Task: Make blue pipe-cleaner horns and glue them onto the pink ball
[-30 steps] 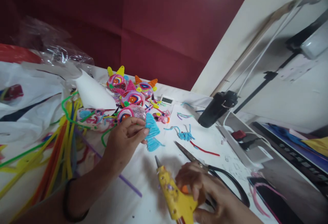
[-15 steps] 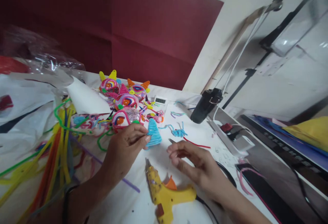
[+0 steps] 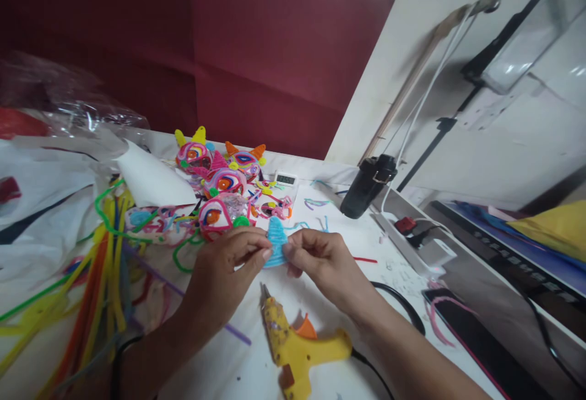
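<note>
1. A person's left hand (image 3: 231, 278) pinches a blue fuzzy piece (image 3: 277, 244) by its left side, thumb and fingers clamped on it, just above the middle of the white bench (image 3: 238, 369).
2. The right hand (image 3: 327, 269) grips the same piece from the other side – thumb and fingers clamped along its right edge.
3. A yellow glue gun (image 3: 293, 348) lies on the bench below the hands, its nozzle pointing toward the back edge.
4. Round, brightly patterned ornaments (image 3: 224, 183), some with horns, cluster between the left hand and the bench's back edge, near a small digital display (image 3: 285, 179).
5. At the back left corner sits a crumpled clear plastic bag (image 3: 101, 113); its contents cannot be made out.
6. A black bottle (image 3: 366, 189) stands by the back edge, toward the right corner – opaque, whatever it holds hidden from view.
7. Along the right edge, a white power strip (image 3: 412, 247) carries a red plug (image 3: 405, 225).
8. Yellow and orange fuzzy stems (image 3: 98, 290) spread across the left side.
</note>
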The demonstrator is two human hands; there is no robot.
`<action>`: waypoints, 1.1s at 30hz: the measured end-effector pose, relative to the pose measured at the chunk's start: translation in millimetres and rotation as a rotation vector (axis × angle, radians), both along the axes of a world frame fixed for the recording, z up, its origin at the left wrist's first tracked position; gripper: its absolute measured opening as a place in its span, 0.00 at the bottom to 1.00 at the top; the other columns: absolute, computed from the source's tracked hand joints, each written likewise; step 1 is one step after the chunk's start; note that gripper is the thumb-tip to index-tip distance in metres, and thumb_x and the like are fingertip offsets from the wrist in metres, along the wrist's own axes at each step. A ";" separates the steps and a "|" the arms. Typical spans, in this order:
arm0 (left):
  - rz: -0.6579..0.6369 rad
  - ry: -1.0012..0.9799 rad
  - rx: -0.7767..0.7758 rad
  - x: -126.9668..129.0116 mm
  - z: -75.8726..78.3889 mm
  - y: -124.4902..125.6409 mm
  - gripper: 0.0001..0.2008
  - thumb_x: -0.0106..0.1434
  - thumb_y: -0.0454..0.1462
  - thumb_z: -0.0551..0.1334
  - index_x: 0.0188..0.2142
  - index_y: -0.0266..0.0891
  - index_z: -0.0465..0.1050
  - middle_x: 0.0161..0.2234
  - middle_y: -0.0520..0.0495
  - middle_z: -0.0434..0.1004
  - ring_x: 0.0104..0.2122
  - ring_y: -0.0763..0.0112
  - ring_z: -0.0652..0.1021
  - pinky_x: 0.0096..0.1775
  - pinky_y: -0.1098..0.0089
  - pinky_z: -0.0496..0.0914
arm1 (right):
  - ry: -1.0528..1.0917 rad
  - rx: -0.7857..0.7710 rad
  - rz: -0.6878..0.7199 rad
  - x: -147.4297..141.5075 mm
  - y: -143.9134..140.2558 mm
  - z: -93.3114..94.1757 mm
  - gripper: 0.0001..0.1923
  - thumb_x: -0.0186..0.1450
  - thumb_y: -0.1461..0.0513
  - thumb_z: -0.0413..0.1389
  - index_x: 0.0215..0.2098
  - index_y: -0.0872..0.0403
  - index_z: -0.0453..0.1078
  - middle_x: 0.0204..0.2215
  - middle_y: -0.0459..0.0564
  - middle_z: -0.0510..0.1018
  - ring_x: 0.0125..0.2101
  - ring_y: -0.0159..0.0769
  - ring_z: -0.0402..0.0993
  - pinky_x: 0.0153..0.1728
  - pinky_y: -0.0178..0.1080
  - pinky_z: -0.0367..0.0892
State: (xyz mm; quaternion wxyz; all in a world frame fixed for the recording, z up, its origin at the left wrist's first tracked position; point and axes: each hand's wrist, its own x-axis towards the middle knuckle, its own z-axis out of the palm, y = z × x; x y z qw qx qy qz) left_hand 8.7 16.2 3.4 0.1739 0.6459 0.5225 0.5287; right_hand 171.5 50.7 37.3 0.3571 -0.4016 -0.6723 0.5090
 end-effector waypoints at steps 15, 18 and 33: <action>-0.011 0.415 0.260 -2.9 -0.7 2.1 0.07 0.60 0.27 0.55 0.31 0.36 0.70 0.43 0.40 0.72 0.41 0.67 0.78 0.38 0.72 0.73 | 0.004 -0.031 -0.005 -3.0 2.2 -14.2 0.12 0.59 0.56 0.55 0.23 0.57 0.66 0.15 0.43 0.68 0.19 0.28 0.64 0.24 0.33 0.60; -0.017 0.458 0.285 -3.2 -2.4 3.8 0.07 0.61 0.28 0.54 0.32 0.36 0.69 0.42 0.40 0.71 0.45 0.64 0.76 0.42 0.69 0.72 | 0.007 -0.039 -0.003 -3.3 2.5 -15.7 0.13 0.59 0.56 0.54 0.23 0.57 0.66 0.15 0.43 0.68 0.19 0.28 0.64 0.24 0.32 0.60; -0.004 0.409 0.243 -0.2 -4.7 6.0 0.06 0.62 0.28 0.54 0.31 0.37 0.67 0.38 0.44 0.70 0.41 0.67 0.75 0.41 0.70 0.71 | 0.025 -0.008 -0.055 -7.3 0.1 -19.5 0.15 0.59 0.55 0.54 0.20 0.55 0.63 0.15 0.45 0.69 0.18 0.28 0.62 0.22 0.32 0.59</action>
